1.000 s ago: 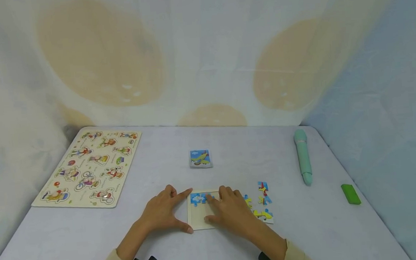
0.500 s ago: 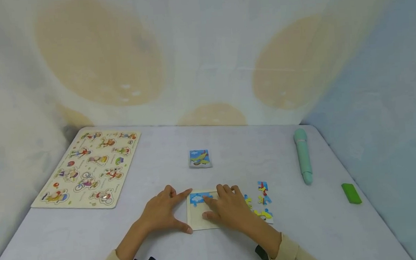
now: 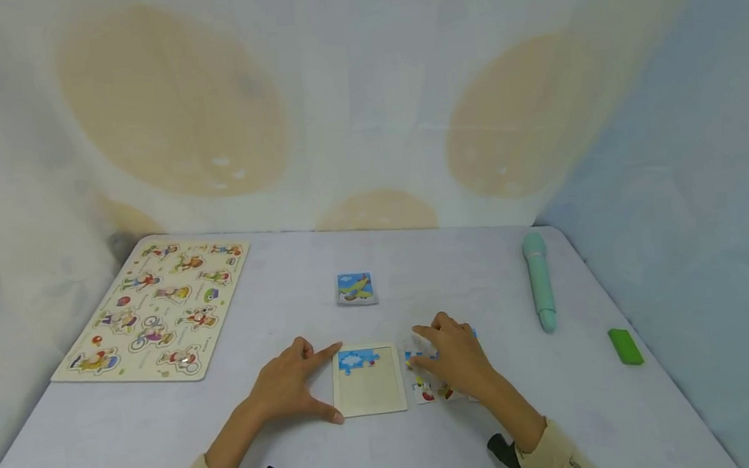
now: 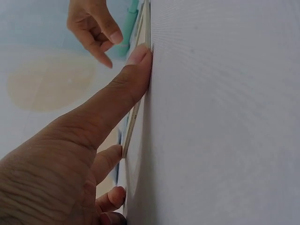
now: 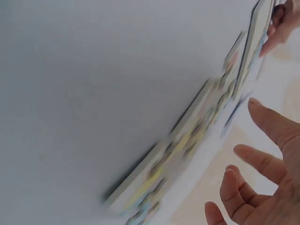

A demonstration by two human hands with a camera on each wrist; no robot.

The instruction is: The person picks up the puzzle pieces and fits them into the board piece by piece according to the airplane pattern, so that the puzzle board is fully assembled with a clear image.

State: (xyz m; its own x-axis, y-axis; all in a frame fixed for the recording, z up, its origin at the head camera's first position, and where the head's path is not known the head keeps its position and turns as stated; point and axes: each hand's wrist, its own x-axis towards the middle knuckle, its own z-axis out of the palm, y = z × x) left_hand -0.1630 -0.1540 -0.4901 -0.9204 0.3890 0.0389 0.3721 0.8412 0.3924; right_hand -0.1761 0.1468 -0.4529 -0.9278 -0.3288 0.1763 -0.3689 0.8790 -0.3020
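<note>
A small wooden puzzle tray (image 3: pixel 369 397) lies flat near the table's front. Joined blue sky-and-cloud puzzle pieces (image 3: pixel 355 359) fill its upper left part. My left hand (image 3: pixel 286 384) holds the tray by its left side, the index finger at the far corner and the thumb at the near corner. My right hand (image 3: pixel 456 355) hovers over the loose puzzle pieces (image 3: pixel 424 390) just right of the tray. Its fingers are spread and hold nothing in the right wrist view. The hand covers part of these pieces, and that view is blurred.
A small airplane picture puzzle (image 3: pixel 355 288) lies behind the tray. At the back left is a large peg puzzle board (image 3: pixel 187 305) with figures. A mint-green microphone-shaped object (image 3: pixel 540 284) and a green block (image 3: pixel 626 347) lie to the right.
My right hand has left the blue pieces in the tray and moved right, over the loose pieces. The cloud pieces now sit closed together. My left hand stays at the tray's edge.
</note>
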